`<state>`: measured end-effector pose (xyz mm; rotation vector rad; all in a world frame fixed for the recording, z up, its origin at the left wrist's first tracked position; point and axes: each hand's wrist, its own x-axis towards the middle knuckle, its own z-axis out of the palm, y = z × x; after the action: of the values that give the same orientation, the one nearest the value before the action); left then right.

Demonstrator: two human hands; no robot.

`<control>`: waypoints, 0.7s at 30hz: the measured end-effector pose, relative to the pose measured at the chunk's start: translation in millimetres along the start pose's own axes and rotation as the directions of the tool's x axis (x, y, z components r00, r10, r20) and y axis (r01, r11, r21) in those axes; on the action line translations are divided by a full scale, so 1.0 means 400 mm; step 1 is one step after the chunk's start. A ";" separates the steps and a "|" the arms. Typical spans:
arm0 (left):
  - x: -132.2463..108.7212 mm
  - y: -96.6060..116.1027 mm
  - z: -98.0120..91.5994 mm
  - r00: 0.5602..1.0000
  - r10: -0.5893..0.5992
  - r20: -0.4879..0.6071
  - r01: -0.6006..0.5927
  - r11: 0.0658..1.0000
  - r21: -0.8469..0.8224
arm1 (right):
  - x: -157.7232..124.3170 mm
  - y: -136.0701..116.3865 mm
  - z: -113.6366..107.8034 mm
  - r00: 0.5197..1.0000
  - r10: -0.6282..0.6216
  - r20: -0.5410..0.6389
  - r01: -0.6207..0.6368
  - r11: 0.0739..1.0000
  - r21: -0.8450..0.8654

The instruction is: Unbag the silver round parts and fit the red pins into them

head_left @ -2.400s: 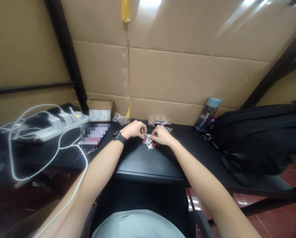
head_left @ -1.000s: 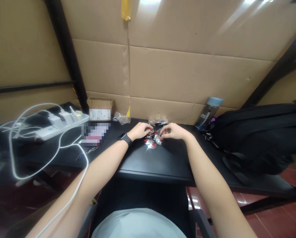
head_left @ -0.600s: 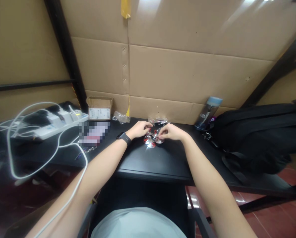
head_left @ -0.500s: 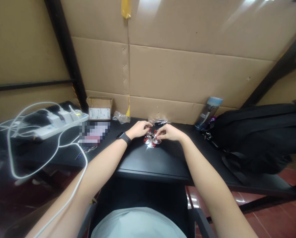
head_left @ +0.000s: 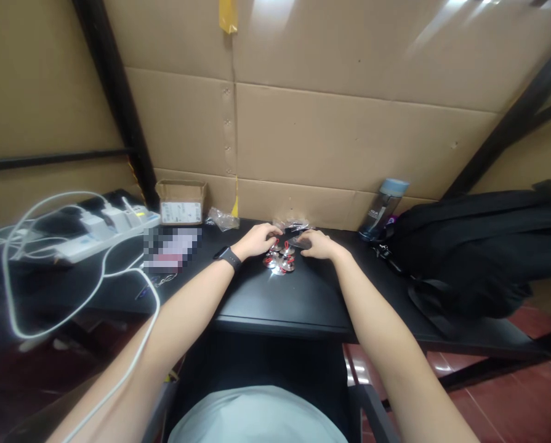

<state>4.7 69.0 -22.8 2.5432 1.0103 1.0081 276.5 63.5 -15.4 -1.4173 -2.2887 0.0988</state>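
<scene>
Several small shiny metal discs with red loops, which look like finger cymbals (head_left: 284, 266), lie in a close cluster on the black table (head_left: 279, 301). At the cluster's upper left is my left hand (head_left: 258, 240), its thumb and forefinger curved and apart beside a disc; whether they touch it I cannot tell. My right hand (head_left: 321, 245) hovers just right of the discs, fingers spread and nothing between them. A dark watch (head_left: 228, 256) is on my left wrist.
Crumpled clear plastic (head_left: 298, 225) lies behind the discs, with another clear wrapper (head_left: 223, 219) and a small cardboard box (head_left: 181, 203) further left. A power strip (head_left: 109, 235) with white cables stands left. On the right are a bottle (head_left: 382, 210) and a black backpack (head_left: 469, 252).
My right hand has let go of a disc's red loop and drawn back slightly to the right, its fingers parting. The left hand stays almost in place. The view has shifted a little.
</scene>
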 end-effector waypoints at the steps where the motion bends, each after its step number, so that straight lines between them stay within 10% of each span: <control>1: 0.000 0.000 0.000 1.000 0.003 -0.002 -0.003 1.000 -0.003 | 0.004 0.000 0.006 1.000 0.021 -0.006 -0.021 1.000 0.008; 12: -0.001 0.034 -0.009 0.993 -0.046 -0.110 0.027 0.984 -0.176 | -0.004 -0.026 -0.085 0.986 0.072 -0.149 -0.020 0.946 0.325; 21: 0.007 0.046 -0.004 0.995 -0.096 0.004 0.078 0.781 -0.619 | -0.017 -0.083 -0.093 0.997 0.068 -0.040 -0.003 0.547 0.837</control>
<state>14.4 57.2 -12.3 1.9225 0.6424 1.1214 266.4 35.4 25.3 -0.8917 -1.7014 1.0121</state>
